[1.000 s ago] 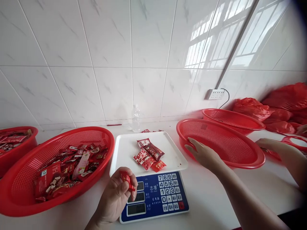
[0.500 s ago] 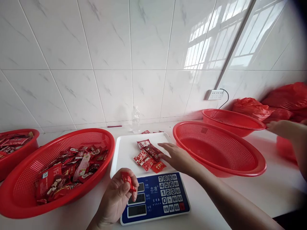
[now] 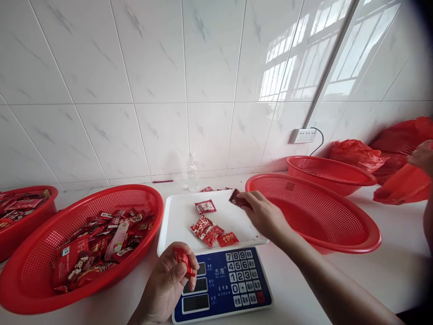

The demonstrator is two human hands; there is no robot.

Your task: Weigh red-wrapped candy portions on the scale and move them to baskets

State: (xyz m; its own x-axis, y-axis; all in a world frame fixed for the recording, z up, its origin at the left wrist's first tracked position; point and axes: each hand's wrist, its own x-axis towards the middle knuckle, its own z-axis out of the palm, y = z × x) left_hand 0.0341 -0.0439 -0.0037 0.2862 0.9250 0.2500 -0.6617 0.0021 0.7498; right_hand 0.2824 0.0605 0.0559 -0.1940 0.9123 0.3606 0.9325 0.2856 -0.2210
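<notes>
My left hand point(image 3: 169, 280) is closed on a small red packet point(image 3: 183, 261), in front of the digital scale's blue panel point(image 3: 219, 295). Over the right part of the scale's white tray point(image 3: 176, 230), my right hand point(image 3: 264, 214) pinches a dark red packet point(image 3: 237, 198) by one end. Several small packets lie on the tray: a red and white one point(image 3: 205, 206) near the back, patterned ones point(image 3: 208, 230) touching each other in the middle, and a plain red one point(image 3: 228, 239) with gold print at the front.
At left, a red mesh basket point(image 3: 142, 194) holds many packets, with another filled basket point(image 3: 50, 198) beyond it. Two more red baskets point(image 3: 365, 239) stand at right. A clear bottle point(image 3: 193, 172) is by the wall. A co-worker's hand point(image 3: 422, 158) holds a red bag point(image 3: 402, 185).
My right hand has lifted the dark red packet off the pile and moved slightly right and up. My left hand still holds its packet. The co-worker's hand moved, and a bag now shows.
</notes>
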